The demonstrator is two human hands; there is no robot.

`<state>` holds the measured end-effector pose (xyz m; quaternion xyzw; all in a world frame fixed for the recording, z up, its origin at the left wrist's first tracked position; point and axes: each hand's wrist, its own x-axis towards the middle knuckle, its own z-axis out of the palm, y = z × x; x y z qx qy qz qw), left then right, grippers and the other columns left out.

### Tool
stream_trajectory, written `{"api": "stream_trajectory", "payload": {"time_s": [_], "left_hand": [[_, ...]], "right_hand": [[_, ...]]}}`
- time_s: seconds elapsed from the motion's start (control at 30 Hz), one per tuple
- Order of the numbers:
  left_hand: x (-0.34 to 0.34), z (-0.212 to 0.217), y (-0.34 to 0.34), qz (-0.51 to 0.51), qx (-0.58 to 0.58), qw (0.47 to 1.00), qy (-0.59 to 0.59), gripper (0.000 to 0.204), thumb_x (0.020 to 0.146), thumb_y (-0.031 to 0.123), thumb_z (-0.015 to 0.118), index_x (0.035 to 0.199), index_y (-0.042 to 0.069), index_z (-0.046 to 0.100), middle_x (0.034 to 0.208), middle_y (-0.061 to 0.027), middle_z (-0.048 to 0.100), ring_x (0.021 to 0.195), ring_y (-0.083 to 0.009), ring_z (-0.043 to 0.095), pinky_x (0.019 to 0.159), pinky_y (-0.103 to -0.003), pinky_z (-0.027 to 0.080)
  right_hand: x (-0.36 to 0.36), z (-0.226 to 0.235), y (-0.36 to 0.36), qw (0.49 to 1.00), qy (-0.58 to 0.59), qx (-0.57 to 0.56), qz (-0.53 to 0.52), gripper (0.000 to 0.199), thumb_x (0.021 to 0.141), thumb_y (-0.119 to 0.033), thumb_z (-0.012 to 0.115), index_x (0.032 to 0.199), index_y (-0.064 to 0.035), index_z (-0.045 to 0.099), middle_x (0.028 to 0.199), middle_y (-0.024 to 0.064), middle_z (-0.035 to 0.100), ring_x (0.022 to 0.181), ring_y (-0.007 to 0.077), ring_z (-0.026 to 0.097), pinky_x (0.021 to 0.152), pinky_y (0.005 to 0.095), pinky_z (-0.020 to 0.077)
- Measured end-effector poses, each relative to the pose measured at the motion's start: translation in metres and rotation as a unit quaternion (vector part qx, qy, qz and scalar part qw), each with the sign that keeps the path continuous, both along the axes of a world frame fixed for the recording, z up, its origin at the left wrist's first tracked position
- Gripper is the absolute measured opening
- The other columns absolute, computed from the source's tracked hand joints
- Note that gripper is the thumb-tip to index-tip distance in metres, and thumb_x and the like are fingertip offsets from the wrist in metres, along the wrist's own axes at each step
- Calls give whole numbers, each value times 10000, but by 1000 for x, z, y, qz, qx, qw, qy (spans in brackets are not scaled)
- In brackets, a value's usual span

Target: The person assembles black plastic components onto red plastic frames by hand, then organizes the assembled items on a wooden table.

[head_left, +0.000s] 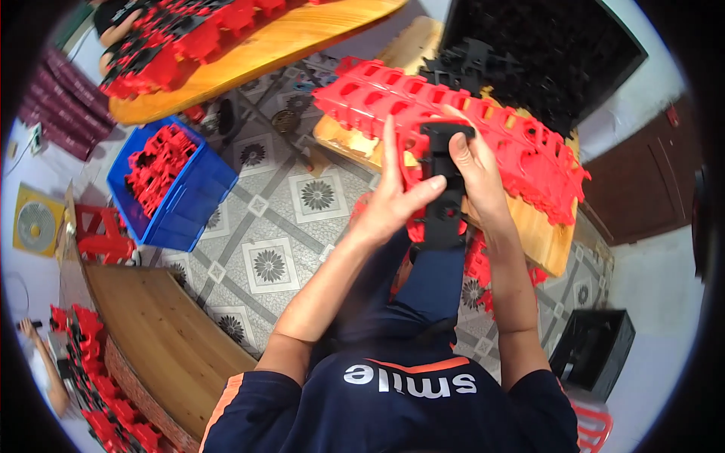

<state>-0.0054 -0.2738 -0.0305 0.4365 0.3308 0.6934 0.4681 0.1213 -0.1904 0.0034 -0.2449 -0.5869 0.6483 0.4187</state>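
Both hands meet over a black plastic piece [442, 189] held upright above the person's lap. Left hand [396, 198] grips its left side, thumb stretched across the front and fingers pointing up; right hand [474, 170] clasps its top and right edge. Just behind lies a long stack of red plastic frames [453, 124] on a wooden board [536, 234]. Farther left on the tiled floor [272, 226] stands a blue crate [185, 204] of red parts.

Both hands, left hand [393, 200] and right hand [476, 170], hold a bracket [442, 189] at centre. A rack [453, 113] lies on a board [540, 238] at one o'clock. A crate [177, 200] of parts [155, 162] sits at nine o'clock.
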Motion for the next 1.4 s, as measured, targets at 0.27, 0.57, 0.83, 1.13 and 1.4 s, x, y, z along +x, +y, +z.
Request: {"api": "stream_trajectory", "payload": {"time_s": [0.27,0.57,0.83,1.13,1.4], "left_hand": [[3,-42,-8,229,33,955,183,870,909,255,613,1544,22,67,1555,-193,198,1456,-262,174,1180,-382,161],[-26,-21,-52,287,61,947,131,1196,820,192,759,1523,113,-205,1596,-160,-38,1473,-254,76,1181,-387,136],[-73,-15,-110,323,-6,946,43,1207,776,49,770,1536,137,-163,1506,-139,285,1319,-219,408,1072,-373,384],[-125,-2,-148,298,-33,952,-54,1079,767,10,749,1537,120,1,1305,-126,495,1124,-218,582,948,-386,519],[-140,-28,-141,418,7,908,-21,1148,712,4,760,1562,122,-3,1468,-103,362,1319,-215,408,1058,-370,394]], "right_hand": [[-10,-27,0,998,-46,30,21,426,970,-216,597,1332,-10,508,1221,94,589,1109,172,556,964,328,444],[-22,-78,-35,995,5,-21,101,688,896,-98,645,1484,33,313,1459,143,408,1316,206,410,1078,336,348],[-95,-33,-68,962,-13,77,260,592,948,-95,564,1472,51,328,1505,182,367,1373,235,385,1114,339,316],[-230,12,-67,939,12,25,344,682,962,-401,604,1488,-54,340,1382,127,494,1221,170,498,1018,298,393],[-226,-17,-65,927,-68,99,355,593,999,-305,535,1491,-60,312,1454,151,425,1308,233,459,1050,328,384]]}}
